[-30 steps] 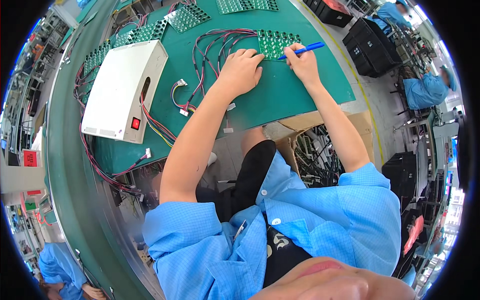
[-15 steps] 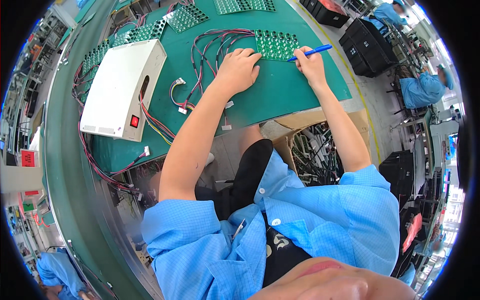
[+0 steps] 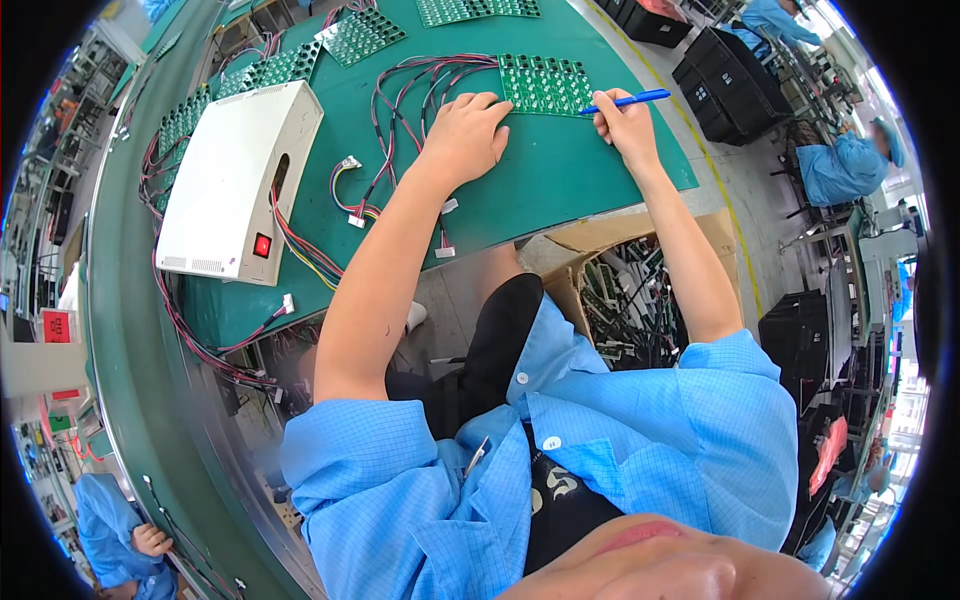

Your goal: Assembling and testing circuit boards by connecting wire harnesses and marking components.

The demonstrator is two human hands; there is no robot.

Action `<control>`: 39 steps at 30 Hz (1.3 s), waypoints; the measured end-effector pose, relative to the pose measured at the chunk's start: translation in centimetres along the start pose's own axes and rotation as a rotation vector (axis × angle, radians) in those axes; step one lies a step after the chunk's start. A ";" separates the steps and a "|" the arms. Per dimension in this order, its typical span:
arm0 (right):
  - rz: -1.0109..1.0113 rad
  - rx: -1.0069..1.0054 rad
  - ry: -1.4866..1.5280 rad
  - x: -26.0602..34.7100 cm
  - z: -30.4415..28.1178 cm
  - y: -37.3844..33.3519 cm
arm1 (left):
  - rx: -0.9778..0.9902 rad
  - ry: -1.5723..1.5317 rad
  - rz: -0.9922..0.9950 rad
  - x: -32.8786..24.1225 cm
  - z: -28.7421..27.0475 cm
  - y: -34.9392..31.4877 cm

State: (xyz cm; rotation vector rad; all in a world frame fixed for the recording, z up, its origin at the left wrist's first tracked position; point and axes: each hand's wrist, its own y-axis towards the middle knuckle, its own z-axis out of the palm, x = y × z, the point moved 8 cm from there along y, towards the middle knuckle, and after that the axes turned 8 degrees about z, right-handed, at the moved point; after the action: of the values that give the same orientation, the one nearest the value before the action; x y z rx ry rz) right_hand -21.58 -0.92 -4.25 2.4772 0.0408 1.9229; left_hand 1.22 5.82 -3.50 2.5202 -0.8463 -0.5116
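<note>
A blue pen (image 3: 643, 98) is gripped in my right hand (image 3: 627, 130), its tip at the lower right corner of a green circuit board (image 3: 546, 86). The board lies flat on the green tabletop (image 3: 560, 170), with rows of small parts on it. My left hand (image 3: 465, 137) rests palm down with fingers stretched out, fingertips at the board's lower left corner. From the board's left side run red and black wires (image 3: 392, 100), which pass partly under my left hand and end in white connectors (image 3: 357, 220).
To the left stands a white metal box (image 3: 235, 180) with a red switch and cables. More boards (image 3: 360, 38) lie along the far edge. Below the table's near edge sits a cardboard box (image 3: 590, 300) full of wired parts. Black crates (image 3: 728, 88) and co-workers (image 3: 845, 168) are farther right.
The pen tip stays at the board's lower right corner and both hands keep nearly the same pose. The table scene has shifted slightly left and up. A co-worker's hand now shows at lower left.
</note>
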 end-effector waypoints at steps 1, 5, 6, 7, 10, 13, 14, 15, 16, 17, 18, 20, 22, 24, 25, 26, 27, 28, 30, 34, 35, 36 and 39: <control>0.011 0.001 -0.038 -0.1 -0.2 0.1 | 0.011 0.003 -0.001 0.0 0.2 0.0; -0.018 -0.040 -0.020 0.1 -0.6 0.0 | -0.031 0.011 0.013 0.1 0.1 0.1; -0.021 -0.041 -0.058 0.0 -0.5 0.0 | -0.025 0.007 0.008 0.2 0.2 0.0; -0.019 -0.044 -0.094 0.0 -0.4 -0.1 | -0.007 0.003 0.000 0.2 0.3 0.0; -0.014 -0.017 -0.111 -0.2 -0.5 0.0 | -0.007 -0.002 0.003 0.2 0.3 0.0; 0.012 -0.033 -0.021 -0.4 -1.7 0.1 | 0.023 0.005 -0.004 0.2 0.4 0.0; -0.004 -0.017 -0.019 -0.3 -1.9 0.1 | 0.007 0.003 -0.001 0.2 0.3 0.1; -0.010 -0.018 -0.020 -0.3 -2.1 0.0 | 0.000 0.004 0.000 0.1 0.2 0.1; 0.038 -0.057 -0.035 -0.7 -2.6 0.1 | 0.029 0.010 -0.017 0.2 0.4 0.1; -0.014 -0.021 -0.021 -0.3 -2.3 0.0 | -0.005 0.005 0.003 0.0 0.1 0.1; -0.023 -0.029 -0.043 -0.3 -2.3 0.0 | 0.001 0.004 0.001 -0.1 0.0 0.1; -0.033 -0.036 -0.057 -0.2 -2.2 -0.1 | 0.010 0.009 -0.001 -0.2 -0.4 0.2; -0.051 -0.062 -0.124 -0.1 -2.3 -0.2 | 0.099 -0.012 -0.021 0.1 -0.2 0.7; -0.026 -0.062 -0.073 -0.5 -2.5 -0.2 | 0.179 -0.072 -0.039 1.1 0.2 2.2; 0.015 -0.075 -0.028 -0.9 -2.8 -0.1 | 0.290 -0.122 -0.074 2.2 1.1 3.1; -0.015 -0.051 -0.025 -0.8 -2.8 0.0 | 0.305 -0.167 -0.129 3.4 1.5 4.9; -0.044 -0.083 0.059 -0.7 -3.3 -0.1 | 0.173 -0.086 -0.080 3.9 1.0 7.0; -0.058 -0.108 0.138 -0.8 -3.6 0.0 | 0.033 0.010 -0.034 4.3 0.7 8.7; -0.116 -0.193 0.088 -0.7 -4.4 -0.2 | 0.181 0.054 -0.010 5.9 3.1 11.7; -0.152 -0.297 0.034 -1.1 -4.9 -0.3 | 0.385 -0.053 -0.236 7.8 5.2 13.3; -0.235 -0.296 -0.040 -0.6 -4.7 -0.3 | 0.390 -0.105 -0.245 7.3 4.7 13.5; -0.231 -0.313 -0.065 -0.8 -4.9 -0.1 | 0.384 -0.187 -0.183 6.0 3.7 13.9; -0.286 -0.358 0.008 -1.2 -6.0 0.4 | 0.137 -0.051 -0.112 2.6 -3.5 14.0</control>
State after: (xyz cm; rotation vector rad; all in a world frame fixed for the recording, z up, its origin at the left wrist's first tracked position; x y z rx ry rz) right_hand -27.70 -1.42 -3.93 2.1040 0.0436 1.6567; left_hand -1.87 -4.99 5.93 2.7027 -0.7861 -0.5740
